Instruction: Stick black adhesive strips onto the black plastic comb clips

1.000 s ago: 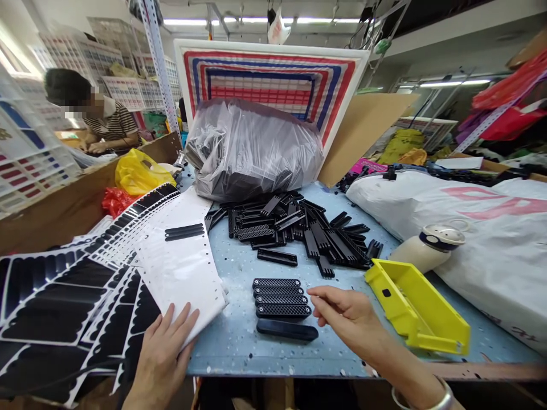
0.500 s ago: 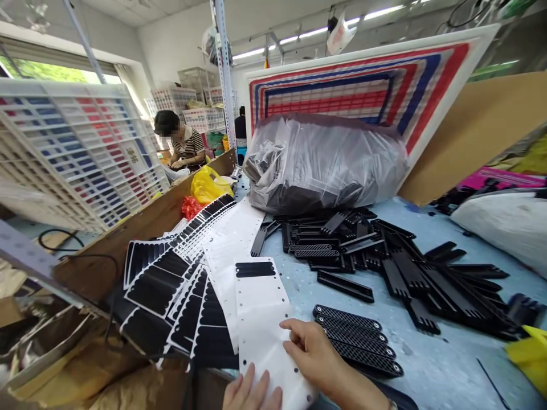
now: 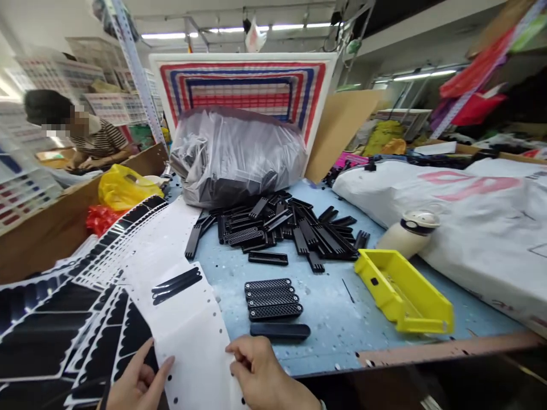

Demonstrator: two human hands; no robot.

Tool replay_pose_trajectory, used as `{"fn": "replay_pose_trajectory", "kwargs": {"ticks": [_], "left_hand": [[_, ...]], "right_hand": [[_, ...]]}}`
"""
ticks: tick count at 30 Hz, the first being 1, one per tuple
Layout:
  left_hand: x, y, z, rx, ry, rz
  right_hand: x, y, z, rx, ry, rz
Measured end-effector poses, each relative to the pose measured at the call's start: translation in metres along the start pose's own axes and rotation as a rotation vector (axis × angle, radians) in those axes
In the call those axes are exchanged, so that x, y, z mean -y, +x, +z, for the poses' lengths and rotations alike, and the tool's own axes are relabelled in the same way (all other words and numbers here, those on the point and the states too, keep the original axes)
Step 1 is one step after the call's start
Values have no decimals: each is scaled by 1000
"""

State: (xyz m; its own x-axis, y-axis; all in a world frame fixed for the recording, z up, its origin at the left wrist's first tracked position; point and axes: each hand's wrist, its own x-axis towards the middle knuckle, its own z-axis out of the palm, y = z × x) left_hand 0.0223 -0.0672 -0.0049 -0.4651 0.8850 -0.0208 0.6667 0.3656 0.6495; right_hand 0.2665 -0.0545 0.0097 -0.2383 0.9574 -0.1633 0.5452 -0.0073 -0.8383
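Observation:
A long white backing sheet (image 3: 194, 341) with black stickers (image 3: 177, 285) near its far end lies in front of me. My left hand (image 3: 141, 378) holds the sheet's left edge, thumb on top and index finger along the side. At the right edge, my right hand (image 3: 262, 367) has its thumb and curled index finger closed on the paper. Just beyond that hand, several black handle-shaped pieces with a mesh pattern (image 3: 273, 299) lie side by side. A smooth dark piece (image 3: 280, 331) sits nearest to my right hand.
More sticker sheets (image 3: 38, 336) fan out at left. Loose black parts (image 3: 294, 225) are heaped before a plastic bag (image 3: 239, 154). A yellow bin (image 3: 401, 296), a cream bottle (image 3: 405, 233) and a white sack (image 3: 478, 210) stand right. A co-worker (image 3: 92, 134) sits at far left.
My view has swung to the right, bringing the yellow bin and bottle into sight. My left hand has gone from lying flat on the sheet to its left edge; the right stays at the right edge.

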Motion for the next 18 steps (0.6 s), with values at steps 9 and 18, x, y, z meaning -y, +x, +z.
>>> {"fn": "replay_pose_trajectory", "kwargs": {"ticks": [9,18], "left_hand": [[-36,22,1,149,203,-36],[-33,21,8,71,71,-46]], "right_hand": [[-33,-25,-90,-276,-90,-60],[-86,-9,-111,-349,-156,42]]}}
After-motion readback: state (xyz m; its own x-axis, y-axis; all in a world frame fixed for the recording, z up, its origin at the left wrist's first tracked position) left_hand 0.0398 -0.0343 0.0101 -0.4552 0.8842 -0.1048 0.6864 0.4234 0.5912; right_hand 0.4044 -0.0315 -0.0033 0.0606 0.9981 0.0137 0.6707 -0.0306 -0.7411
